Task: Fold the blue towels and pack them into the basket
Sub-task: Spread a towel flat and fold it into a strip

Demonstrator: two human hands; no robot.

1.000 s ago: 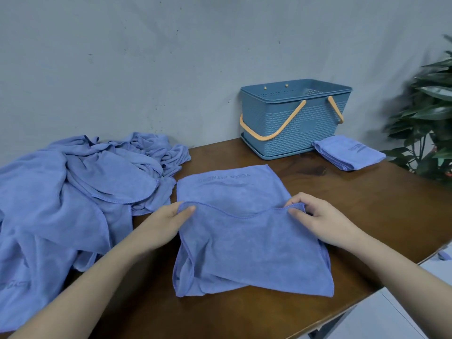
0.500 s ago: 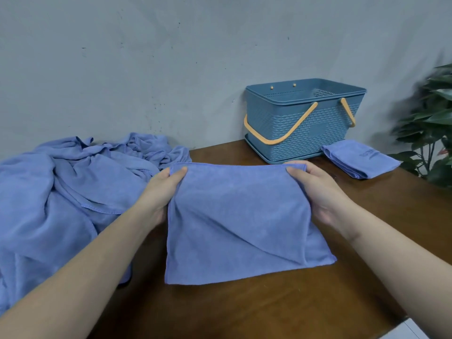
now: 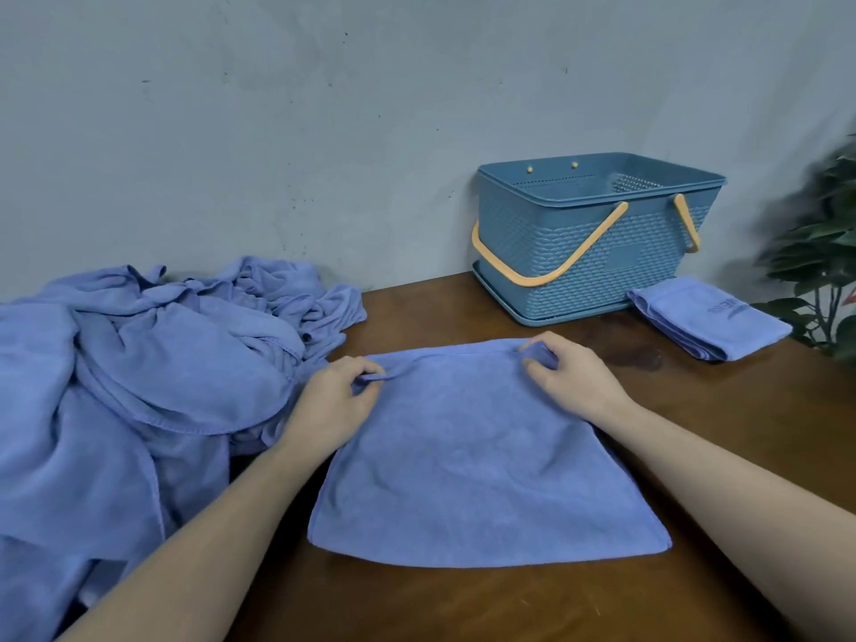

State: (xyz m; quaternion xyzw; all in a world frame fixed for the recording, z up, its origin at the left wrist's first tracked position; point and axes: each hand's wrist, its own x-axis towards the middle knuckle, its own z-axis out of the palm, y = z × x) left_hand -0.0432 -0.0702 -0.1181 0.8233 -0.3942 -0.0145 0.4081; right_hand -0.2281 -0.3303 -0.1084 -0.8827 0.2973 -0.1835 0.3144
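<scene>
Basket (image 3: 597,266) stands beside folded towel (image 3: 708,319) on table (image 3: 695,433).

folded towel (image 3: 708,317) by basket | dark printed logo on top | lettering too blurred to read

Just two bare forearms and hands here, nothing worn on either one as far as the view goes. Left hand (image 3: 334,397) and right hand (image 3: 570,381) have short, plain fingernails.

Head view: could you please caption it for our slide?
Both hands, left and right, pinch a half-folded blue towel's far corners near the basket.
</scene>
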